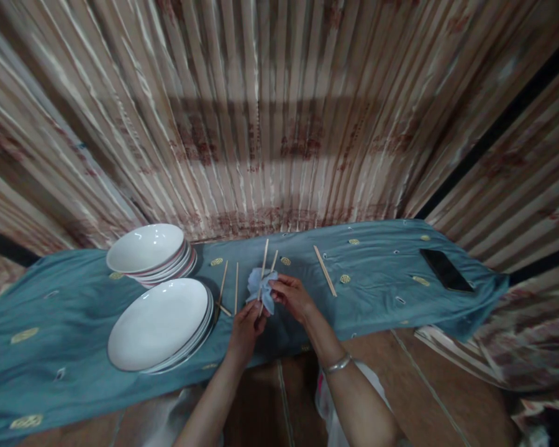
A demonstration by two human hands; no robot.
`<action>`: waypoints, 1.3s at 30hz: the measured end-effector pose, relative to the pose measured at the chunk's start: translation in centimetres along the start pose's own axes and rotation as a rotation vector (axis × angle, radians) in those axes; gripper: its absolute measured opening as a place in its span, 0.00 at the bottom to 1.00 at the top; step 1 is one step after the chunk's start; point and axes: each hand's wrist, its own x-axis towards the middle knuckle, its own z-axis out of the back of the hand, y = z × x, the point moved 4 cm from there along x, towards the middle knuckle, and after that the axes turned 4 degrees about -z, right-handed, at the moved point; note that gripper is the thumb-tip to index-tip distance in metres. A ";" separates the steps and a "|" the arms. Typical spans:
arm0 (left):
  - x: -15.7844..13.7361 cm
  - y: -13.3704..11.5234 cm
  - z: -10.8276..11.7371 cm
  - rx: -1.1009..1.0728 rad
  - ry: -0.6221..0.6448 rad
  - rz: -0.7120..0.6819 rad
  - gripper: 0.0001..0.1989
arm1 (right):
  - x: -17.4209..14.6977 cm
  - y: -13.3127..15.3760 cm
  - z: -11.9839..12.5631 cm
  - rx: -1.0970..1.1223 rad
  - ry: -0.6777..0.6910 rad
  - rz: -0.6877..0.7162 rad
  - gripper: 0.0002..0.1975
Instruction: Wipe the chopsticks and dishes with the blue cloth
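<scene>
Near the middle of the cloth-covered table, my left hand [248, 326] is closed around the lower end of a chopstick [265, 254], which points up and away. A second chopstick [274, 261] stands close beside it; whether it is also held is hard to tell. My right hand [294, 297] pinches a light blue cloth [256, 282] that is bunched around the sticks, hiding their middle part. Just left of my hands, loose chopsticks [236, 288] lie on the table beside the plates. A pair of chopsticks [325, 271] rests to the right.
At the left stand a stack of white bowls [151, 248] and, in front, a stack of white plates [161, 326]. A black phone [446, 270] lies at the right on the blue-green tablecloth [377, 292]. A pleated curtain [270, 124] hangs behind the table.
</scene>
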 end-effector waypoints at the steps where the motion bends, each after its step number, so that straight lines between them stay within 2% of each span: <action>1: 0.0 0.0 0.0 0.003 -0.002 0.002 0.15 | 0.0 0.0 0.1 -0.007 -0.007 -0.005 0.13; 8: -0.1 0.7 -0.1 0.050 -0.005 0.047 0.12 | -0.2 -0.3 0.3 -0.146 -0.022 -0.019 0.10; 13: -0.3 1.2 -0.2 0.058 0.089 0.051 0.16 | -0.1 -0.4 0.1 -0.130 -0.058 0.008 0.09; 21: -0.9 1.8 -0.3 0.013 0.101 0.120 0.18 | 0.2 0.2 0.6 -0.074 -0.081 0.031 0.09; 29: -0.7 1.6 0.4 0.011 0.067 0.129 0.18 | -0.3 -0.7 -0.4 -0.196 0.019 -0.085 0.06; 39: -1.7 1.8 -0.3 0.006 0.148 0.162 0.19 | -0.2 -0.7 1.0 -0.091 -0.113 -0.003 0.05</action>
